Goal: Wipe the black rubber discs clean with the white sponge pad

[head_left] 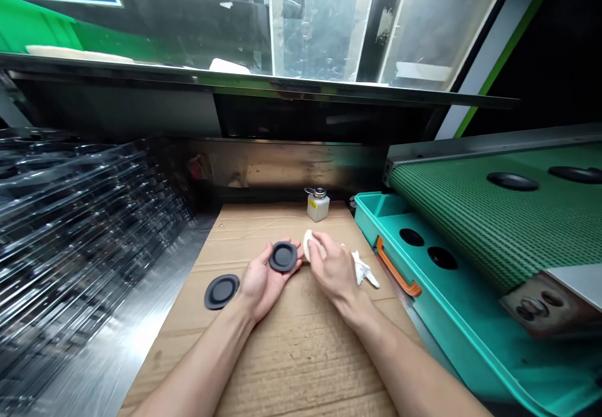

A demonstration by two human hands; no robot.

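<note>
The left hand [262,283] lies palm up, fingers curled around the rim of a black rubber disc [283,257], cradling it rather than pinching it; the disc is round, so it has no long axis, and its recessed face points up and slightly toward the person. The right hand [335,267] is bunched, thumb and fingers pinching a wad of white cloth [309,246] just beside the disc at 3 o'clock; the wad's longer side runs roughly 12 to 6, and a loose tail of the cloth [363,269] trails out at about 4 o'clock. Both hands are over a cardboard-covered surface [291,367]. A second black disc [221,291] lies flat on it at 9 o'clock from the left hand, and a small white dispensing bottle [317,207] with a metal top stands at 12 o'clock. Further right, at 3 o'clock, sit a teal tray [390,229] with an orange handle [397,268] and a green mesh conveyor belt [493,216] carrying more black discs [512,182]; at 9 o'clock, a stack of clear plastic sheets [70,229] — glossy, layered — lies well apart.
</note>
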